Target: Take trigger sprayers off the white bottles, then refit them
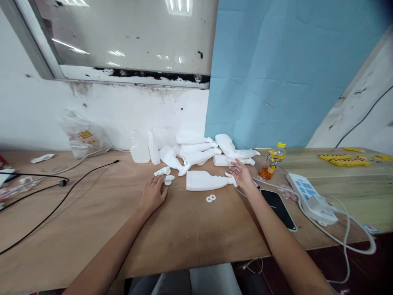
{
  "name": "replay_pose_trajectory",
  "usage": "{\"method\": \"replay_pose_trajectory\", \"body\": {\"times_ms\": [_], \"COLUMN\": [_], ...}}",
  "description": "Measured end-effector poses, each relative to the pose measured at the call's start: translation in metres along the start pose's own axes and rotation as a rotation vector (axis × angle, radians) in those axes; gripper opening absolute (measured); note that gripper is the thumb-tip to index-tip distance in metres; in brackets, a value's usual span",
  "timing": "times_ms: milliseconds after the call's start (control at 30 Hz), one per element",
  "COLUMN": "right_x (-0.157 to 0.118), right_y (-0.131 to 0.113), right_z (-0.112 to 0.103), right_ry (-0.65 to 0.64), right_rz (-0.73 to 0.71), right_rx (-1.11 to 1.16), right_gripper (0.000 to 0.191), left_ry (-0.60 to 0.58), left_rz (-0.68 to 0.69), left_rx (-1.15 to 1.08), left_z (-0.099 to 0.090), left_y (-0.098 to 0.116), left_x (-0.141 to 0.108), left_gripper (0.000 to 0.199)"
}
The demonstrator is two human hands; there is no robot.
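Observation:
A white spray bottle (pixel 207 181) lies on its side on the brown table, its base to the left. My right hand (pixel 242 176) is at the trigger head end, with its fingers curled beside the white nozzle; part of the grip is hidden. My left hand (pixel 154 194) rests on the table, fingers spread, with the fingertips beside a small white trigger head (pixel 168 179). Just behind it lies another white trigger head (pixel 162 171). Two small white rings (pixel 211 198) lie in front of the bottle.
Several white spray bottles (pixel 199 155) lie heaped behind, and two white bottles (pixel 140 147) stand at their left. To the right are a drink bottle (pixel 272 161), a phone (pixel 278 209) and a power strip (pixel 311 199). A plastic bag (pixel 84 135) and a black cable (pixel 76 182) are left.

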State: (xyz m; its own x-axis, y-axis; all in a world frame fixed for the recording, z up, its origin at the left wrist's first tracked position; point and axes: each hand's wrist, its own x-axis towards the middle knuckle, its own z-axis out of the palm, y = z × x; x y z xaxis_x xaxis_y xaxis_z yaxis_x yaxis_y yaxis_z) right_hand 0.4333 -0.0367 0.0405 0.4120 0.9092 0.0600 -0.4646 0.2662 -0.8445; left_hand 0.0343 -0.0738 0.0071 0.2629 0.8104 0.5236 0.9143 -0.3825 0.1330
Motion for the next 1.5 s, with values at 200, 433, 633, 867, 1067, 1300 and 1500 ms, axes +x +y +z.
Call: {"method": "replay_pose_trajectory", "body": {"times_ms": [200,433,633,867,1067,1300,1500], "right_x": [-0.025,-0.073,-0.078,-0.108,-0.131,-0.131,-0.133], "right_y": [-0.016,-0.005,0.011,0.029,0.037,0.033,0.032], "right_z": [0.010,0.031,0.033,0.051,0.061,0.059,0.062], "right_ry": [-0.201,-1.044,-1.062,-0.910,-1.093,-1.154,-1.184], "right_rz": [-0.066,-0.045,-0.136,-0.489,-0.709,-0.692,-0.765], "right_rx": [-0.207,-1.222,-1.374,-0.914,-0.841,-0.920,-1.032], "right_gripper": [0.023,0.022,0.009,0.017,0.020,0.016,0.016], "left_ry": [-0.032,-0.092,-0.194,-0.304,-0.295,-0.316,-0.254], "left_rz": [-0.009,0.068,0.050,0.004,0.030,0.070,0.323], "left_rx": [0.024,-0.034,-0.333,-0.660,-0.689,-0.581,-0.363], "left_z": [0.000,-0.006,-0.020,-0.028,-0.027,-0.024,-0.035], "left_y": [0.000,0.003,0.040,0.070,0.071,0.071,0.071], "left_x": [0.000,-0.007,-0.032,-0.038,-0.037,-0.041,-0.038], "left_gripper": [0.042,0.030,0.031,0.030,0.029,0.028,0.033]}}
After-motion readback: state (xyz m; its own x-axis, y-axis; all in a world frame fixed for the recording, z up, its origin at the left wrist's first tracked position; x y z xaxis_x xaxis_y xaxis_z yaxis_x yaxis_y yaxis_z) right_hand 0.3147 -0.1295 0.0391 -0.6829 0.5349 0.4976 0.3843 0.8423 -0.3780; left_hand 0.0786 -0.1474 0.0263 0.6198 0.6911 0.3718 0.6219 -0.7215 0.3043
